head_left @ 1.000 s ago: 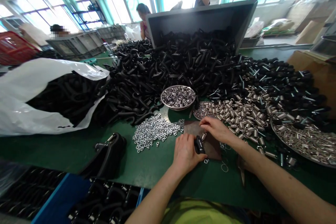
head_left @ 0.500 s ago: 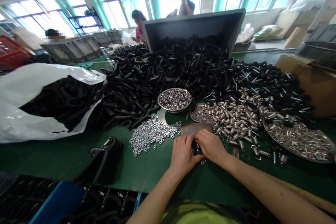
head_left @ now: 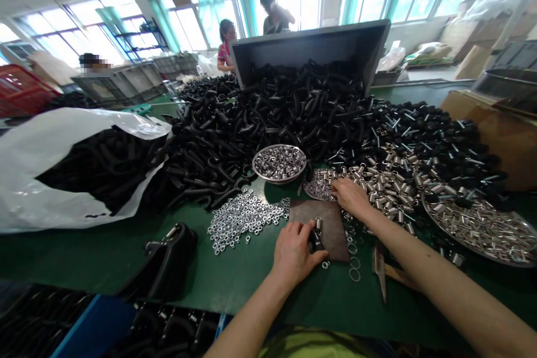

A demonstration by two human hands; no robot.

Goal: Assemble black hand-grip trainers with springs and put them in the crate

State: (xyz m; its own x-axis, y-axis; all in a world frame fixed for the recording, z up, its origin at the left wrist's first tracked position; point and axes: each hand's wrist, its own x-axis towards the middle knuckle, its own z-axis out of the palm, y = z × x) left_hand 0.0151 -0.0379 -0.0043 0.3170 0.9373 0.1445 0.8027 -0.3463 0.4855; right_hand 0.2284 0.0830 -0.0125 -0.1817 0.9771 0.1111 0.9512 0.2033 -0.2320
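Observation:
My left hand (head_left: 296,250) is closed around a small black plastic part (head_left: 315,241), pressing it on a flat metal plate (head_left: 333,224). A coil spring (head_left: 318,225) stands out of the part's far end. My right hand (head_left: 351,197) is at the right edge of a shallow dish of small metal pieces (head_left: 318,183), its fingertips drawn together; whether they hold a piece is hidden. Near my left thumb lies one nut (head_left: 325,264). Several thin wire rings (head_left: 354,268) lie right of the plate. A hammer (head_left: 380,271) with a wooden handle is partly under my right forearm.
Loose nuts (head_left: 243,218) spread left of the plate. Behind stands a bowl of metal bushings (head_left: 279,163). Springs (head_left: 390,190) and a dish of pins (head_left: 482,229) lie right. Black parts (head_left: 272,106) spill from a grey bin (head_left: 310,47). A white bag (head_left: 84,204) lies left. Co-workers sit beyond.
My right hand has left the black part and moved forward and right to the dish of small pieces. The spring and plate are now uncovered. My left hand has stayed on the part.

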